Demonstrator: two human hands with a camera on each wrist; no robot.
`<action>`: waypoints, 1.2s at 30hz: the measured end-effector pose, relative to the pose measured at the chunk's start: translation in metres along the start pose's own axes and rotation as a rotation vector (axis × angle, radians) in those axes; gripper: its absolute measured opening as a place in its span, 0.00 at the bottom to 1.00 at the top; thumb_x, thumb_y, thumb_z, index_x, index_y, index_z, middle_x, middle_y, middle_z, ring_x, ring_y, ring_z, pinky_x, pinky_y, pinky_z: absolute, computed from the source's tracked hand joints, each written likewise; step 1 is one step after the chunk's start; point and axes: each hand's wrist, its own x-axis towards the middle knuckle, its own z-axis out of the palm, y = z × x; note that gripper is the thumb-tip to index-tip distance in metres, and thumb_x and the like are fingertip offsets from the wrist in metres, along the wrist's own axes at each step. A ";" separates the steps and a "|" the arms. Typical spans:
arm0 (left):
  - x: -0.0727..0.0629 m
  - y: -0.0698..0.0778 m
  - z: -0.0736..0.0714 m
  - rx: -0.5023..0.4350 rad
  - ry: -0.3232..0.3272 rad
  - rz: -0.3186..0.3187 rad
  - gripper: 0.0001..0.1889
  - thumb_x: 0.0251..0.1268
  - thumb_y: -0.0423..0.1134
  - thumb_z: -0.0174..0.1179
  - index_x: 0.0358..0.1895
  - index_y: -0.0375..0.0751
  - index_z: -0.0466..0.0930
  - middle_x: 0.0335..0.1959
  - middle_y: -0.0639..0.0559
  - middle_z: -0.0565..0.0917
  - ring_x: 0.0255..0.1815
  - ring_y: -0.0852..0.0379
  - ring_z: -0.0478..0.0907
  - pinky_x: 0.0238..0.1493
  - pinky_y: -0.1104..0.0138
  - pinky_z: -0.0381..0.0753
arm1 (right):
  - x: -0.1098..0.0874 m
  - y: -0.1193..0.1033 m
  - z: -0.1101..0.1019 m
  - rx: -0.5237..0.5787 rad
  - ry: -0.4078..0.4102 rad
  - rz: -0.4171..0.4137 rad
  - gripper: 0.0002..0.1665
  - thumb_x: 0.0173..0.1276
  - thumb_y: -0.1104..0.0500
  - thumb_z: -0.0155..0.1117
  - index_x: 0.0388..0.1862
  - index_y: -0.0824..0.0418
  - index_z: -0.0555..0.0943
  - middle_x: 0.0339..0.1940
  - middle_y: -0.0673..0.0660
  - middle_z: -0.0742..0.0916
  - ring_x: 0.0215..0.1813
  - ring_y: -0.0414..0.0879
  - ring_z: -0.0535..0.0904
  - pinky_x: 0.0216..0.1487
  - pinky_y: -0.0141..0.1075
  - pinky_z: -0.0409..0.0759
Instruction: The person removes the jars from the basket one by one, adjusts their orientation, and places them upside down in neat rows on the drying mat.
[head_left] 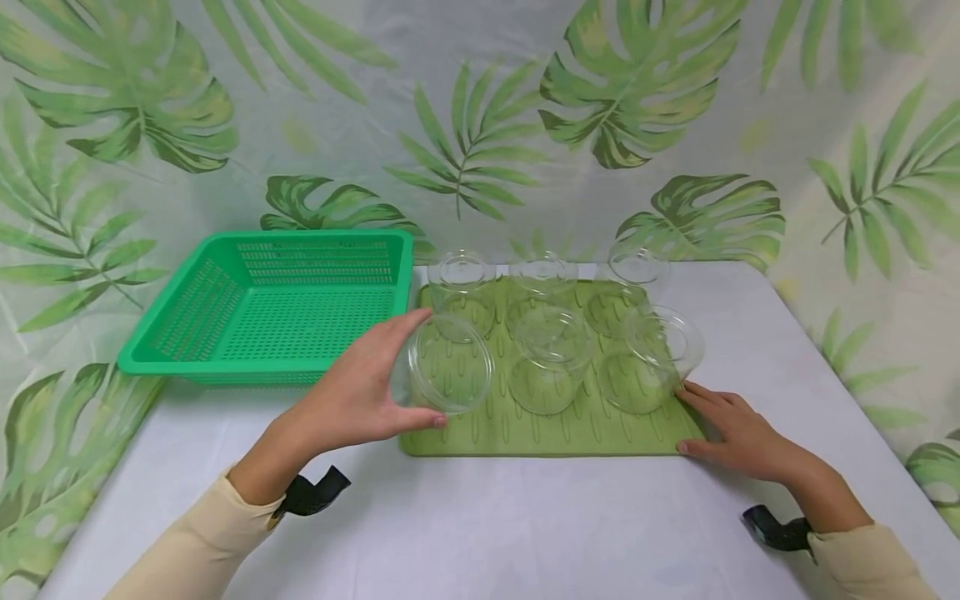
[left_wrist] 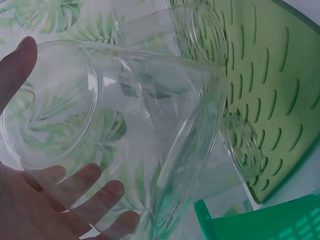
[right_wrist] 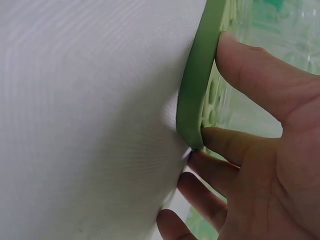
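My left hand (head_left: pixel 360 383) holds a clear cup (head_left: pixel 452 364) by its sides, thumb at the near side and fingers at the far side. The cup overlaps the left part of a green ridged mat (head_left: pixel 495 429) in the head view. Up close, the left wrist view shows the see-through wall of this cup (left_wrist: pixel 135 100) between thumb and fingers. My right hand (head_left: pixel 738 433) touches the mat's near right corner with extended fingers. In the right wrist view, its thumb (right_wrist: pixel 250 65) lies along the green edge. Several more clear cups, including one at front centre (head_left: pixel 550 392), stand on the mat.
A green perforated basket (head_left: pixel 262 367) stands left of the mat, close to its back left corner. White cloth (head_left: pixel 540 525) covers the table. Behind it hangs a leaf-patterned curtain (head_left: pixel 345 142).
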 end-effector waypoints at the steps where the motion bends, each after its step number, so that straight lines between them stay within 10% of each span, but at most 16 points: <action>1: 0.000 0.001 0.000 -0.002 -0.002 0.000 0.60 0.42 0.59 0.78 0.78 0.42 0.54 0.76 0.46 0.65 0.77 0.43 0.62 0.73 0.43 0.65 | 0.000 0.000 0.000 0.000 0.000 -0.001 0.48 0.62 0.46 0.71 0.72 0.71 0.65 0.73 0.73 0.68 0.66 0.71 0.64 0.57 0.68 0.70; 11: -0.001 0.001 -0.010 -0.055 0.021 0.006 0.61 0.44 0.57 0.78 0.79 0.45 0.49 0.78 0.46 0.61 0.79 0.44 0.58 0.73 0.43 0.65 | 0.004 0.008 -0.004 0.049 0.035 -0.076 0.47 0.62 0.50 0.72 0.71 0.75 0.65 0.68 0.74 0.73 0.65 0.70 0.69 0.57 0.57 0.73; 19: 0.001 0.004 -0.013 -0.024 0.024 0.004 0.60 0.45 0.59 0.77 0.80 0.51 0.48 0.78 0.48 0.62 0.78 0.45 0.60 0.71 0.42 0.68 | -0.002 0.021 -0.042 0.115 0.057 0.071 0.39 0.71 0.49 0.64 0.73 0.67 0.65 0.69 0.71 0.74 0.59 0.67 0.78 0.45 0.48 0.84; 25: 0.002 0.005 -0.010 -0.004 0.013 -0.006 0.59 0.44 0.59 0.77 0.78 0.44 0.52 0.77 0.46 0.63 0.77 0.43 0.61 0.72 0.43 0.67 | -0.015 0.021 -0.080 0.073 0.292 0.062 0.31 0.68 0.54 0.68 0.68 0.60 0.73 0.59 0.39 0.81 0.44 0.12 0.69 0.36 0.21 0.75; 30: 0.003 0.008 -0.008 0.017 0.000 -0.009 0.59 0.42 0.61 0.77 0.77 0.42 0.56 0.76 0.46 0.65 0.77 0.43 0.62 0.72 0.43 0.66 | -0.023 -0.018 -0.102 0.109 0.585 -0.155 0.28 0.62 0.66 0.70 0.63 0.60 0.79 0.54 0.20 0.75 0.43 0.10 0.70 0.41 0.12 0.71; 36: 0.004 0.012 -0.006 0.035 -0.014 0.007 0.59 0.42 0.62 0.77 0.77 0.43 0.57 0.76 0.47 0.66 0.77 0.43 0.62 0.73 0.43 0.65 | -0.013 -0.085 -0.116 0.170 0.736 -0.600 0.30 0.71 0.45 0.63 0.50 0.73 0.83 0.58 0.46 0.86 0.60 0.28 0.77 0.58 0.17 0.71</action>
